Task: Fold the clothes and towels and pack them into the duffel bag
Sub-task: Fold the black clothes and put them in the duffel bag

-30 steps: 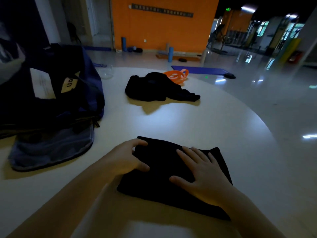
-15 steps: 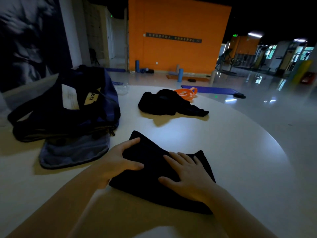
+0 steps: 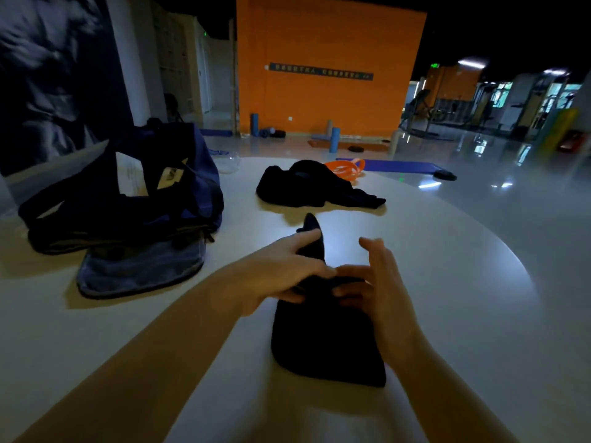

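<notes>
Round white table (image 3: 447,266): duffel bag (image 3: 128,199) far left, unzipped; unfolded black heap (image 3: 307,187) beyond. Folded black cloth (image 3: 323,340), flat a second ago, now lifted at far edge. Left hand (image 3: 287,270) pinching it, right hand (image 3: 371,282) gripping alongside. Probably next stop: bag.

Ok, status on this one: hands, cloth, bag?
Left hand and right hand gripping black folded cloth, far end lifted. Duffel bag untouched, left. Black garment unfolded behind.

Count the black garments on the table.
2: a folded black cloth held by both hands near the front, and a crumpled black garment farther back beside the orange band. The bag may hide more.
</notes>
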The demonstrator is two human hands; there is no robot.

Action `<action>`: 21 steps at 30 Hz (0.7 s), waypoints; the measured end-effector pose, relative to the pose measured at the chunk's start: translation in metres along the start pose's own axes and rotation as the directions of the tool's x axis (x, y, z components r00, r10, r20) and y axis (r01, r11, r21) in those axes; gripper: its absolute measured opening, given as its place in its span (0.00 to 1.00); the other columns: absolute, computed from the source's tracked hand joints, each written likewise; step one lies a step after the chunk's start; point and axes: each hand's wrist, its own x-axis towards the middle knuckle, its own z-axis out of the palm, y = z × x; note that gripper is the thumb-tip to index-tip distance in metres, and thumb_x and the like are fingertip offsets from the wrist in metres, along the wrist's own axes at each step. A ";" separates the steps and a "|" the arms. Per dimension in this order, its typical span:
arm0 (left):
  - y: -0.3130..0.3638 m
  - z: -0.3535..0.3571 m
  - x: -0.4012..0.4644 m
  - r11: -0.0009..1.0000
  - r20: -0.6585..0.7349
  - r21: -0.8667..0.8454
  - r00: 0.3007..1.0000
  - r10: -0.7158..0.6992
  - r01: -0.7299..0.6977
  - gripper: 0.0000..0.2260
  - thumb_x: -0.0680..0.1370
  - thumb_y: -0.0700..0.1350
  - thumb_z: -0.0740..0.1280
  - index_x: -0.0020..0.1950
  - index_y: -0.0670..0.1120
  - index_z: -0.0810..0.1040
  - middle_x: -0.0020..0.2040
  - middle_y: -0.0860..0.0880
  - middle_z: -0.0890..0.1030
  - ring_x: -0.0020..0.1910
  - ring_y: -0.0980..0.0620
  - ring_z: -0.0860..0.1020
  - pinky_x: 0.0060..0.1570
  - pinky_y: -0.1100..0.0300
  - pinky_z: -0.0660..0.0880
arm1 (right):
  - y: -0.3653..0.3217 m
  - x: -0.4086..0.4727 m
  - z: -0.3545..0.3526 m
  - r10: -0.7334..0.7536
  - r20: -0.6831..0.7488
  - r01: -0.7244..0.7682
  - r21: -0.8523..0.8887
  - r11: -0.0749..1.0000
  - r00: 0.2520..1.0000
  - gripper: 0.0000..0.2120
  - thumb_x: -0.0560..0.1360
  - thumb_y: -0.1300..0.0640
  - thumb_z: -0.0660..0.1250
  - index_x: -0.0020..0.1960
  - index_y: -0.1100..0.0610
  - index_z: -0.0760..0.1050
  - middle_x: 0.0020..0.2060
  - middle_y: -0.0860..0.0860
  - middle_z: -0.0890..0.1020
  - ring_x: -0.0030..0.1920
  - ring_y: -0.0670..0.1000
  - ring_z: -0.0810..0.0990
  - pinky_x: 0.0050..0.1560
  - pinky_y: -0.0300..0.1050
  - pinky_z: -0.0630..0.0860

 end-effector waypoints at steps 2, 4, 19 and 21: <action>-0.006 0.016 0.004 0.999 0.044 0.029 0.999 0.021 -0.022 0.29 0.79 0.48 0.66 0.76 0.62 0.56 0.61 0.57 0.74 0.50 0.57 0.78 0.45 0.66 0.77 | -0.011 0.001 -0.011 0.041 0.048 -0.037 -0.085 0.996 0.998 0.23 0.75 0.35 0.52 0.65 0.45 0.65 0.45 0.46 0.80 0.40 0.44 0.83 0.35 0.35 0.75; -0.013 0.023 0.004 0.998 0.046 0.007 0.997 0.061 -0.061 0.29 0.81 0.44 0.62 0.76 0.63 0.53 0.57 0.57 0.77 0.48 0.56 0.81 0.49 0.64 0.78 | -0.018 0.005 -0.016 0.104 0.060 -0.091 -0.196 0.976 0.993 0.28 0.73 0.34 0.58 0.69 0.46 0.64 0.51 0.47 0.78 0.46 0.45 0.81 0.38 0.36 0.75; -0.067 0.030 -0.008 0.816 0.041 0.563 0.990 0.137 -0.136 0.40 0.70 0.69 0.57 0.78 0.59 0.45 0.77 0.60 0.47 0.76 0.57 0.48 0.74 0.54 0.54 | -0.004 0.002 -0.050 0.185 0.191 -0.136 -0.245 0.960 0.964 0.19 0.80 0.56 0.61 0.69 0.43 0.64 0.53 0.53 0.80 0.49 0.52 0.82 0.40 0.42 0.80; -0.072 0.029 -0.010 0.808 0.051 0.570 0.988 0.147 -0.150 0.41 0.70 0.72 0.57 0.77 0.60 0.43 0.76 0.63 0.44 0.75 0.61 0.44 0.72 0.57 0.50 | -0.006 0.004 -0.049 0.178 0.204 -0.120 -0.269 0.956 0.963 0.22 0.77 0.51 0.65 0.69 0.44 0.64 0.54 0.52 0.80 0.51 0.52 0.82 0.40 0.43 0.81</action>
